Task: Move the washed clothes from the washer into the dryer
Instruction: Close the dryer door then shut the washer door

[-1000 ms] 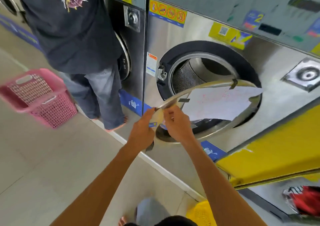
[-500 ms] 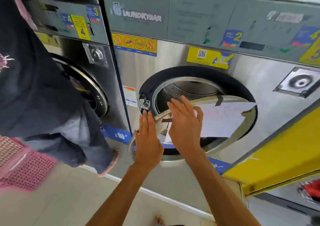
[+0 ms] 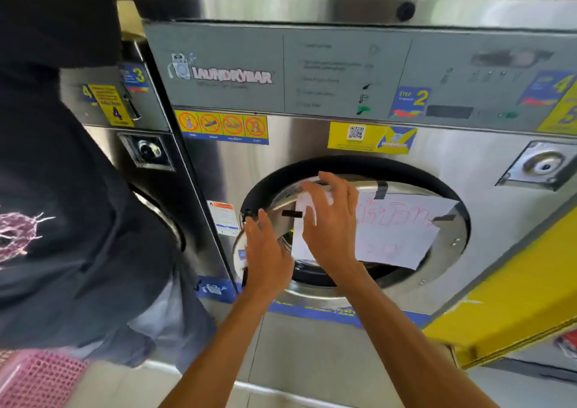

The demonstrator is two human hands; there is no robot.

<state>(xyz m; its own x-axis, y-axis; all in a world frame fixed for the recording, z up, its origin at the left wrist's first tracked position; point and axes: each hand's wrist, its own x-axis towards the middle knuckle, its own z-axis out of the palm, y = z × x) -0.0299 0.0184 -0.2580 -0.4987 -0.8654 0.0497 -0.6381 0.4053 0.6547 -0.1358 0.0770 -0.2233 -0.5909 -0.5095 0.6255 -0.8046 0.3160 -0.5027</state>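
1. Pressing flat against a round machine door (image 3: 449, 242) at the centre of the frame, both of a person's hands sit open, gripping nothing: the left hand (image 3: 265, 251) lies on the door's steel rim at its lower left edge, and the right hand (image 3: 331, 220) spreads over a white paper notice (image 3: 402, 229) taped to the glass.
2. The door stands nearly shut against the black ring of the opening on a stainless-steel machine (image 3: 312, 145) labelled "Laundrybar"; a dark sliver of gap shows at the lower left.
3. Judged from here, the likeliest slip is a finger nipped between rim and opening, since the left hand lies right at that closing edge.
4. The notice could also tear or peel, because the right palm bears on loose paper held only by strips of black tape.
5. A door pushed without latching might swing out again toward the second person (image 3: 62, 189) in dark clothes, who fills the left of the frame close beside the machine.
6. The washed clothes cannot be seen: the notice and hands cover most of the glass, and what shows of the inside is dark.
7. Whether this machine is the washer or the dryer cannot be told.
8. A pink mesh basket (image 3: 40, 379) sits at the lower left corner, its contents out of view.
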